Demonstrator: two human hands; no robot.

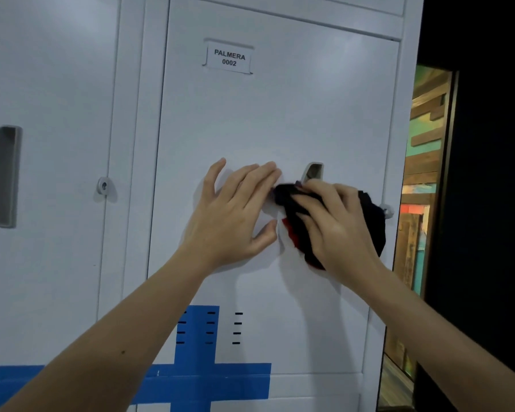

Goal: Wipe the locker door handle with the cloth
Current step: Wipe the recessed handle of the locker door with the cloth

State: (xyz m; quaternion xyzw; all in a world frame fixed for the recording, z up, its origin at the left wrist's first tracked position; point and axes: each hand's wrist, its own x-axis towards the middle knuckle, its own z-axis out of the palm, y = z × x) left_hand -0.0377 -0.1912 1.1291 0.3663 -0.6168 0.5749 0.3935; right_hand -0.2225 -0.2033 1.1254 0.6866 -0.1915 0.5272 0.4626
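L hand (235, 209) open on white metal locker door (280, 114); R hand (336, 227) grips soft black-red cloth (372, 227), bunched, at grey recessed handle (314, 171).

- White label (229, 57) reading "PALMERA 0002" — high at centre.
- Neighbouring locker's grey recessed handle (2, 176) at far left, with a round lock (104, 185) to its right.
- Blue tape (197, 373) forming a cross low down — partly over black vent slots (238, 328).
- Wood-and-teal wall (422, 173) at right.

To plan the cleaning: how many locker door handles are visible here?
2. One grey handle is on the left door, untouched. The second handle is on the door labelled 0002, its lower part hidden under the cloth and right hand.
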